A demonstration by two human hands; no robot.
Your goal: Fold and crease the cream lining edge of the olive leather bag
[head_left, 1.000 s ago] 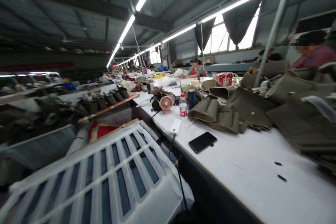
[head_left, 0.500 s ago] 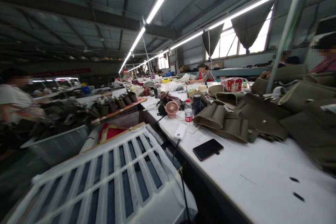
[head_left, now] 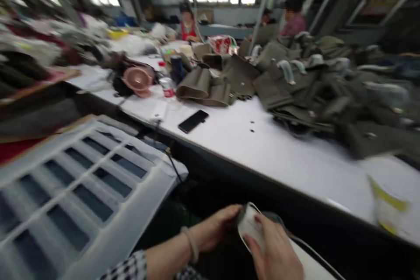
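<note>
Low in the head view, my left hand (head_left: 218,227), with a pale band at the wrist and a checked sleeve, has its fingers closed on the left side of a small pale item (head_left: 252,227) with a dark edge. My right hand (head_left: 275,249) grips the same item from the right, fingers across its face. Blur hides what exactly the item is. Both hands are in front of the white table's edge, over a dark gap. A black phone (head_left: 193,121) lies on the white table (head_left: 229,140) beyond them.
A white slatted crate (head_left: 95,183) fills the left. Dark olive pieces (head_left: 295,83) pile up on the table's far right side. A pink fan (head_left: 138,79) and a bottle (head_left: 166,86) stand behind the phone. A yellow-and-white packet (head_left: 389,205) is at right. People sit in the background.
The view has turned right and down. Both my hands, not visible before, now show at the bottom with the pale item between them.
</note>
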